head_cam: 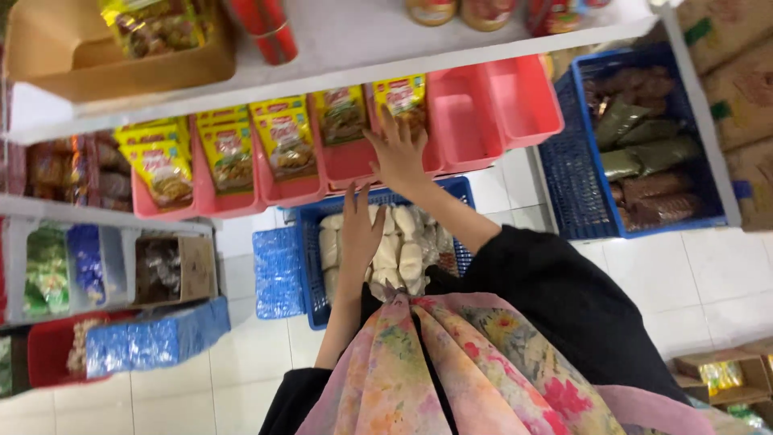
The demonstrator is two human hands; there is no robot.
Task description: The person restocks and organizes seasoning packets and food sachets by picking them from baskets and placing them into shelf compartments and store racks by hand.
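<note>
Right hand (398, 153) lay spread open, gripping nothing, fingertips on a yellow packet (403, 101) in the pink bin (354, 161). Left hand (358, 225) hovered flat and empty just below that bin, above the blue basket (310, 266) of pale bags (394, 250).

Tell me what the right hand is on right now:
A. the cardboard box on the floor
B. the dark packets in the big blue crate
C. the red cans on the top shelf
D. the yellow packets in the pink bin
D: the right hand lies spread on the yellow packets standing in the pink bin, with the left hand raised just below it over the blue basket of pale bags.
</note>
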